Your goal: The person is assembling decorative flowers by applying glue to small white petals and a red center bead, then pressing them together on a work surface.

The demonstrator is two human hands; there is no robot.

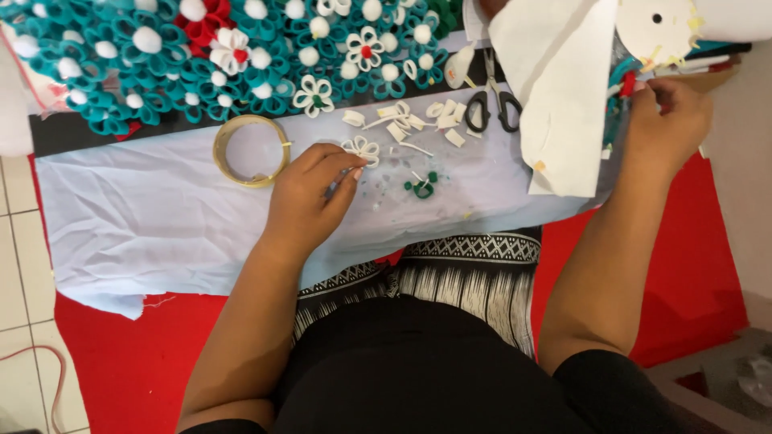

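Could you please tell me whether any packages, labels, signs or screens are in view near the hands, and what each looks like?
None in view; no package, label, sign or screen shows.
Nearest paper items: blank white paper sheets, top right by the right hand.
Round white paper cutout, top right, with small dark dots.
Left hand pinches a white loop flower.

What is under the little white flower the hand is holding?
Under the white loop flower, pinched by the left hand, lies a pale blue cloth with tiny green crumbs on it. Red mat shows past the cloth's edge. What lies directly beneath the cloth there is covered.
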